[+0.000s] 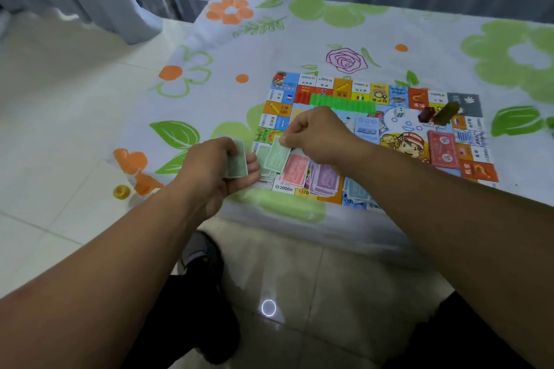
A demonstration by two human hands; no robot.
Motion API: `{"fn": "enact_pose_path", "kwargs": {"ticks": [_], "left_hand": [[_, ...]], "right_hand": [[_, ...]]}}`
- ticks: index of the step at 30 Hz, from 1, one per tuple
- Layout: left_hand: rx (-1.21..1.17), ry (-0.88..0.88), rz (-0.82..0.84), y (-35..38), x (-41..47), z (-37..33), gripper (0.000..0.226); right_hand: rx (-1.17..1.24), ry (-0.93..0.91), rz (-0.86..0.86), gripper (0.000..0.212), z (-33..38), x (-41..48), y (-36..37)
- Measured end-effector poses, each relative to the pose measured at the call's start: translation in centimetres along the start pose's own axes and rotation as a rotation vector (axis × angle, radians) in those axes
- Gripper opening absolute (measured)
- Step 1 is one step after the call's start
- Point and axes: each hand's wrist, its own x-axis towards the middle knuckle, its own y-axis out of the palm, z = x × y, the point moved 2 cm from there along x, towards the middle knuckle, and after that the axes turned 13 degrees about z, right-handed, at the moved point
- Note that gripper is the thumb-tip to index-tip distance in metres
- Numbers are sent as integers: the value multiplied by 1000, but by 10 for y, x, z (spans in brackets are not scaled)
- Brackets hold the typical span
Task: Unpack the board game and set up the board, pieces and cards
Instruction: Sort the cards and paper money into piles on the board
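Head view. The board (341,87) lies flat on the flower-print cloth of the desk (329,24), towards its near left corner.

- The left hand (215,169) curls round a thin stack of green notes (238,160), just off the board's left edge.
- The right hand (314,135) pinches one green note (277,156) by its upper end, thumb against fingertips, over a green pile on the board.
- Along the near edge sit a pink pile (295,171), a purple pile (325,181) and a blue pile (356,190), the last partly behind the right forearm.
- A row of green houses (341,102) stands near the far edge, and a red card deck (443,151) lies to the right.

Handling, as judged: the notes are thin paper, light and limp, and apt to slide and fan out. Best taken by one short end, singly, and laid flat.

Writing: "2000" on a near-edge square (284,188), "2200" and "2400" upside down along the far edge, and what looks like "BA XIONG" on the cartoon monkey (409,145). The Chinese characters are too small to read.
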Motion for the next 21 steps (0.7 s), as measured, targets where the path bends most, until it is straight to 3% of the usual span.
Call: {"fn": "enact_pose_path", "kwargs": {"ticks": [12, 17, 21], "left_hand": [[22, -30, 81, -12, -5, -2, 20], [53, -10, 129, -9, -5, -1, 19], [78, -4, 134, -8, -4, 1, 18]], "right_hand": [[-110, -12, 49, 9, 6, 13, 22], [19, -60, 177, 27, 17, 4, 30], [44, -61, 210, 13, 19, 4, 29]]}}
